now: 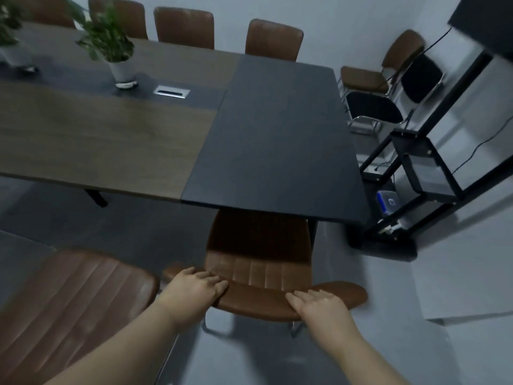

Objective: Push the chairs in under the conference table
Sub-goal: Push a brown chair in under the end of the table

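A brown leather chair (258, 270) stands at the near edge of the conference table (272, 134), its seat partly under the dark tabletop. My left hand (194, 287) grips the left part of its backrest top, fingers curled over the rim. My right hand (319, 301) lies on the right part of the same backrest, fingers flat and close together. A second brown chair (72, 304) stands to the left, pulled well away from the table. Three more brown chairs (273, 38) line the far side, tucked against the table.
A potted plant (111, 45) and a metal cable hatch (172, 92) sit on the tabletop. A brown chair (383, 70) and a black chair (388, 104) stand by the right wall. A black metal rack (422, 173) with cables stands close to the table's right end.
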